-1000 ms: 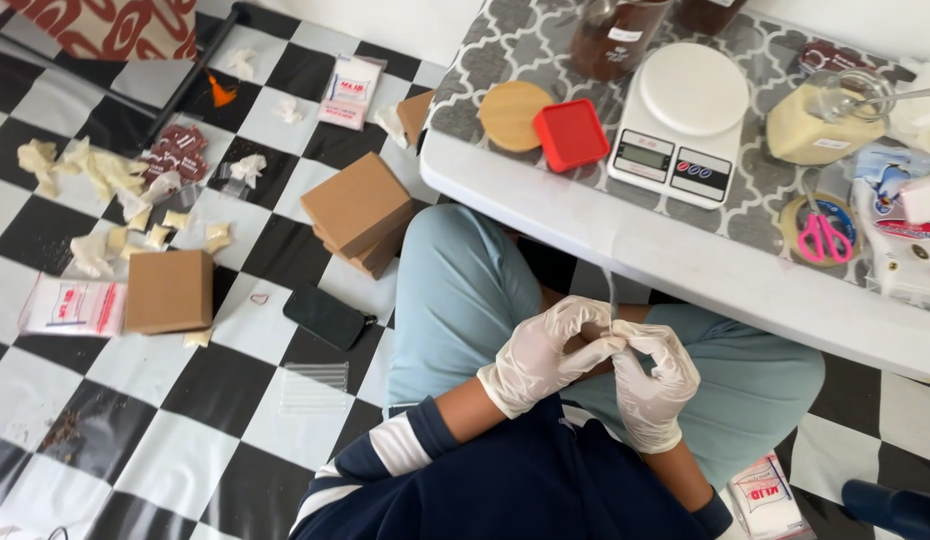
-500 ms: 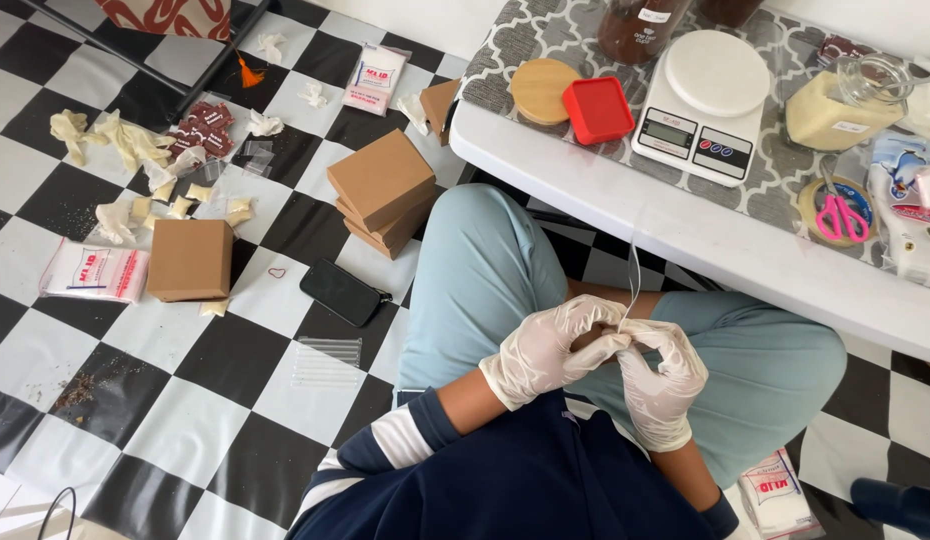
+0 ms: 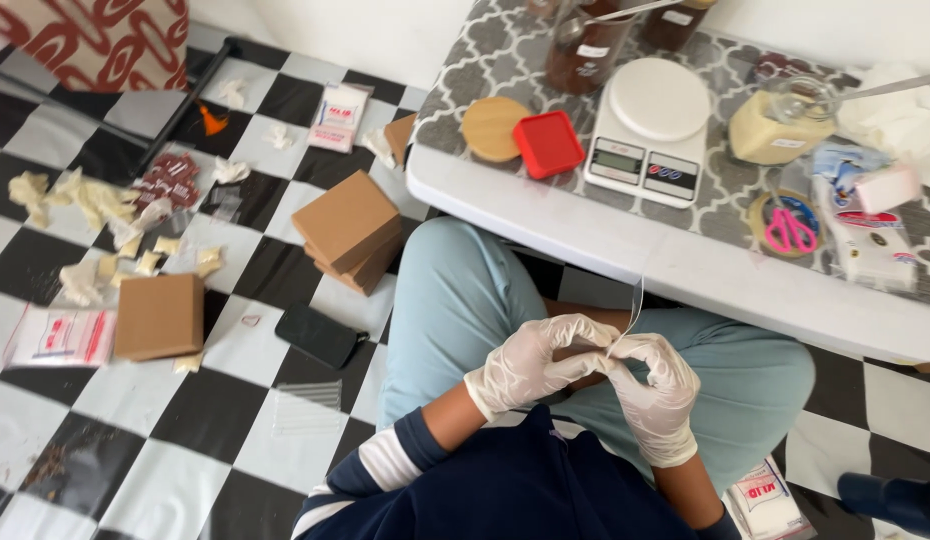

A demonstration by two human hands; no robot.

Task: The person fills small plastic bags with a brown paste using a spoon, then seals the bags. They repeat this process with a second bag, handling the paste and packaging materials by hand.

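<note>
I work the small clear plastic sleeve (image 3: 635,305) slowly, keeping it upright over my lap, below the tabletop (image 3: 625,240) edge, so it doesn't crumple. My left hand (image 3: 530,360) and right hand (image 3: 655,390), both gloved, meet at its lower end; the fingers (image 3: 610,352) are pressed together, pinching the sleeve, hardly open at all.

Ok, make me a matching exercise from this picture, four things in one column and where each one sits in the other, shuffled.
Things:
1. kitchen scale
2. black phone
3. pink scissors
4. clear strip

Places:
A. on the checkered floor
B. pinched between the gloved hands
C. on the table beside the red lid
D. on a tape roll on the table

Pairs: 1-C, 2-A, 3-D, 4-B
</note>
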